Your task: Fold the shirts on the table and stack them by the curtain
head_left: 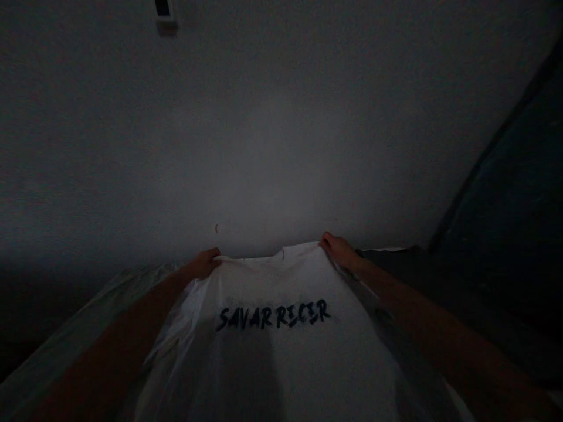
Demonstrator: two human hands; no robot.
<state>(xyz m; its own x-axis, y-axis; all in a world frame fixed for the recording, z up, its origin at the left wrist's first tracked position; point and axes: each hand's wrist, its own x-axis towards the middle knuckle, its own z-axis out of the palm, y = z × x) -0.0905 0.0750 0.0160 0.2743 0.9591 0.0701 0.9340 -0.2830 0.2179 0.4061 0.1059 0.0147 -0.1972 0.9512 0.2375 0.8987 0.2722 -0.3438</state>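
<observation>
A white T-shirt (272,351) hangs in front of me, with dark brush-style lettering (273,315) reading "SAVAR RECER" across it and a neckline (281,253) at its top edge. My left hand (203,264) pinches the shirt's shoulder left of the collar. My right hand (338,251) grips the opposite shoulder at the far right of the collar. Thin translucent plastic (171,334) lies along the shirt's sides, and it is hard to tell in the dim light whether it wraps the shirt.
A plain grey wall (281,135) fills the view ahead, with a small dark-and-white fitting (163,14) at its top. A crumpled plastic sheet (83,334) spreads at lower left. A large dark shape (497,234) occupies the right side.
</observation>
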